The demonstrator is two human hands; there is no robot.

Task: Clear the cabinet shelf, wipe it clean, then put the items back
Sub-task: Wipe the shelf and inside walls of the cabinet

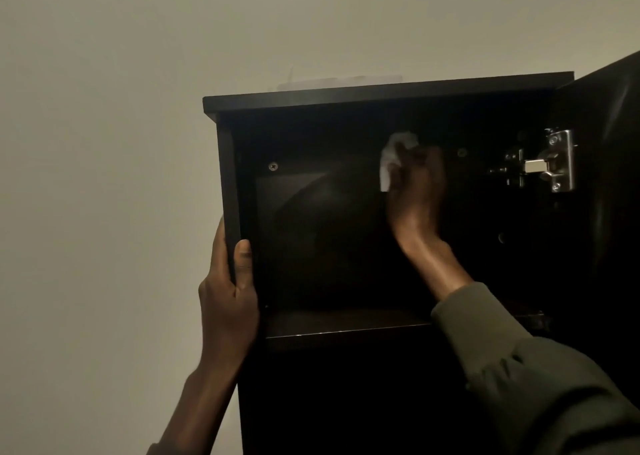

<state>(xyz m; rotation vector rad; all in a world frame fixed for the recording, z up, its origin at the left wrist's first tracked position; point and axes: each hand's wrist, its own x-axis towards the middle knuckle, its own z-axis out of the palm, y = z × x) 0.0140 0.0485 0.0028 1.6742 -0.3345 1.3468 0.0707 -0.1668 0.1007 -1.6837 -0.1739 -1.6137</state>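
My right hand [417, 177] has its fingers [401, 153] curled tight around a crumpled white paper tissue [389, 163], pressing it against the dark back panel high inside the dark brown wooden cabinet [381, 90]. My left hand [230, 281] clamps the cabinet's left side panel [228, 184], thumb on the front edge and the other fingers wrapped behind it, steadying the box. The compartment looks bare as far as the dim light lets me see, so I judge the clearing done and the wiping under way. The flat dark shelf board [339, 319] lies below my wrist, well under the tissue. To do this well I should keep the pad flat, work from the top corners down in overlapping strokes, finish on the shelf board, and steer clear of the shiny metal hinge [554, 163] at the open dark door [609, 142].
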